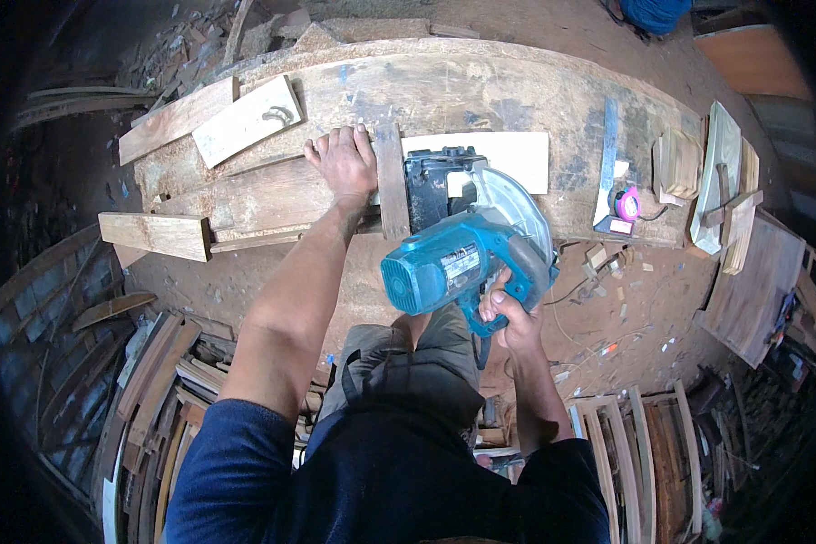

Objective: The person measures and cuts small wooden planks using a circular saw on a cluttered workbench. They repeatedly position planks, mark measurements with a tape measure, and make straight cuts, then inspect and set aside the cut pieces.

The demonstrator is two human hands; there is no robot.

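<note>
My right hand (pixel 510 313) is wrapped round the rear handle of a teal circular saw (pixel 449 258). The saw's black base plate rests over a pale board (pixel 521 163), with its clear blade guard on the right side; the blade itself is hidden. Along the left edge of the base lies a narrow brown wooden strip (pixel 392 181), crossing the bench. My left hand (pixel 346 165) bears down on a brown plank (pixel 254 198) left of that strip. Its fingers bend over the plank's far edge, and the thumb lies close beside the strip.
The dusty wooden workbench (pixel 480 91) carries a pale offcut (pixel 249 122) at left. Toward its right end lie a try square (pixel 607 163), a pink tape measure (pixel 626 205) and stacked small blocks (pixel 677 165). Wood stacks (pixel 639 462) stand on both sides of me; scraps litter the floor.
</note>
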